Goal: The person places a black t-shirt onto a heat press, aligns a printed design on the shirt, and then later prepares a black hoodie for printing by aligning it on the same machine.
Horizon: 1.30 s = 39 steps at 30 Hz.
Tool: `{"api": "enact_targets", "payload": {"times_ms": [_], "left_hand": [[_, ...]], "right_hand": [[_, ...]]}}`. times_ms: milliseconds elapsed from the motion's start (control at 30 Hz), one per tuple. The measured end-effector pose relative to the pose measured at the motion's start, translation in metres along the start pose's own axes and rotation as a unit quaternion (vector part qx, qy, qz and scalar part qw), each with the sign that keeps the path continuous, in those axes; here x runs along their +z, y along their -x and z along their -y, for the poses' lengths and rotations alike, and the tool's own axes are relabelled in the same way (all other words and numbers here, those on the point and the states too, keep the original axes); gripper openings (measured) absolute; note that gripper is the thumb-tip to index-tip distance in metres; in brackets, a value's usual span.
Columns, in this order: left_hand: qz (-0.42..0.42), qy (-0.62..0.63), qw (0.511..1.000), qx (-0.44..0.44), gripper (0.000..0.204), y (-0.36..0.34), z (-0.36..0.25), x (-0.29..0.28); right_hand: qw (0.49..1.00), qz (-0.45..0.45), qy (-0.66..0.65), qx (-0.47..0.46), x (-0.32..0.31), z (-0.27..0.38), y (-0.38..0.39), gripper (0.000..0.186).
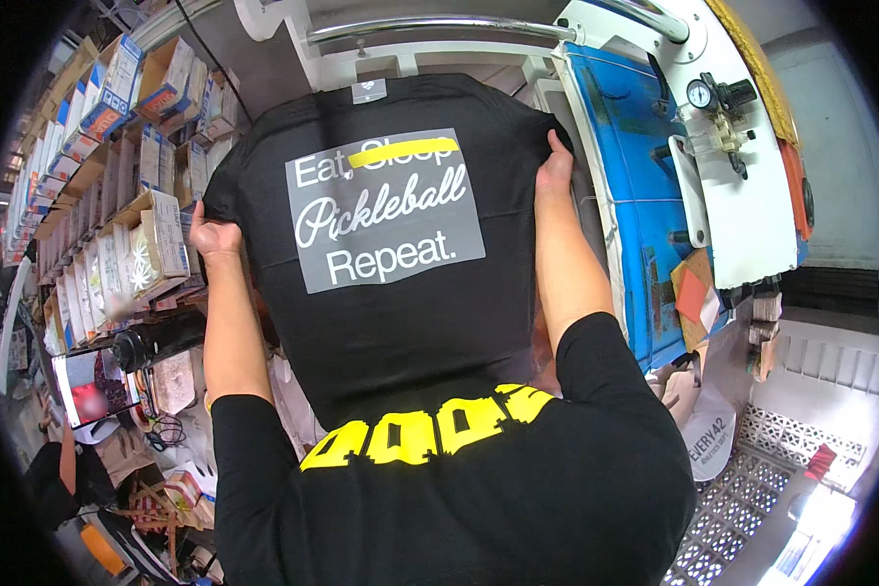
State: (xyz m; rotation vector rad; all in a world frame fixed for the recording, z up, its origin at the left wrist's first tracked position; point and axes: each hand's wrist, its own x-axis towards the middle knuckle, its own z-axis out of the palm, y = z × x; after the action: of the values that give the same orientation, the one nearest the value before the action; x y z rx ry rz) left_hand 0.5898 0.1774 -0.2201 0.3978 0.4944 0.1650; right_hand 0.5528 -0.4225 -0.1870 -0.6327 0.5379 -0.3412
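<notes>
A black T-shirt [391, 337] is stretched out in front of me, its collar and small grey neck label toward the far side. On it sits a grey rectangular panel [313, 264] with white lettering and a yellow stripe across the top line; I cannot tell whether it is a film or part of the print. My left hand [215, 234] pinches the shirt's left edge by the sleeve. Higher up on the opposite side, my right hand [555, 166] grips the right sleeve, thumb up. The shirt's near end meets my own black top.
Cardboard boxes [161, 244] full of packed items line the shelves at left. A machine with a blue cover [625, 195] and pressure gauge [700, 93] stands at right. Beyond the shirt runs a metal bar [439, 29]. Another person's arm [67, 459] and a lit screen [93, 391] are at lower left.
</notes>
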Motion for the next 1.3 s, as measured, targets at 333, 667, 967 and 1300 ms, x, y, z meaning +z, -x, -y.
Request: {"api": "enact_targets", "payload": {"times_ms": [333,667,967,1300], "left_hand": [[0.028,0.004,1.0,-0.008,0.042,0.006,0.002,0.008],[0.091,-0.319,0.883,-0.332,0.046,0.04,0.001,-0.012],[0.218,-0.484,0.847,-0.015,0.063,0.07,-0.045,-0.036],[0.257,-0.593,0.762,0.026,0.079,0.103,-0.049,-0.004]], "right_hand": [[0.999,0.011,0.017,0.031,-0.022,0.008,-0.014,0.036],[0.96,0.072,0.21,0.171,-0.027,-0.001,0.009,0.044],[0.927,0.053,0.371,0.017,-0.034,0.014,0.04,0.078],[0.925,0.024,0.378,-0.038,-0.017,0.024,0.068,0.078]]}}
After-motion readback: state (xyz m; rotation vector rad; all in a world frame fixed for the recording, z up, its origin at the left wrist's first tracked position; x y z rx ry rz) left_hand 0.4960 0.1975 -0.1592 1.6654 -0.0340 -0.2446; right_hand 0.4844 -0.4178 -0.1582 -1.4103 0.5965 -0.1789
